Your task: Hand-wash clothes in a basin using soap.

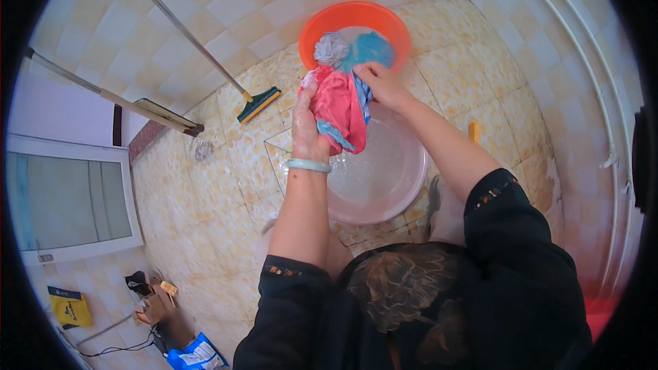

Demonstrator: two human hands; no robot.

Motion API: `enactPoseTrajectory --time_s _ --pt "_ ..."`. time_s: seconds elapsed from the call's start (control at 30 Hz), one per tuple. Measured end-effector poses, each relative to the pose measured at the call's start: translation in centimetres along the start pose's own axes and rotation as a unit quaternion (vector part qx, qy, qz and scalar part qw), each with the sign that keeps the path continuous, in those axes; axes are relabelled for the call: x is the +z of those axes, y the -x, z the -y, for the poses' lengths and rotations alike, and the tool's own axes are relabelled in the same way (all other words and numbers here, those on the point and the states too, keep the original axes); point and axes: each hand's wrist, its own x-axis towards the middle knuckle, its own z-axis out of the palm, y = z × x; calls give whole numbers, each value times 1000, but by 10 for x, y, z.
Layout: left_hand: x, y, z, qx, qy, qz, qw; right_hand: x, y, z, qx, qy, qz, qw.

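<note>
Both hands hold a wet pink cloth (337,104) with blue patches along its edges. Its lower end hangs above a pale pink basin (415,171) with cloudy water in it. My left hand (306,123) supports the cloth from the left side, with a pale green bangle (308,165) on the wrist. My right hand (382,84) pinches its upper right edge, where a blue part shows. Just beyond stands an orange basin (399,20), holding a bunched pale grey cloth (331,49) and a turquoise cloth (371,50).
A floor squeegee (259,104) leans at the wall on the left, near a second long-handled tool (164,116). A small yellow block (474,131) is on the tiles to the right. White pipes (613,157) run along the right wall. Bags and a cardboard box (157,303) sit at lower left.
</note>
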Motion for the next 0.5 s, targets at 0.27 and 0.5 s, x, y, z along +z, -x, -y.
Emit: enactPoseTrajectory --time_s 0.27,0.5 --pt "-9 -5 -11 46 82 45 995 43 95 7 53 -233 176 955" --pt "-9 -7 -16 67 97 -1 993 14 58 -9 -46 -278 11 959"
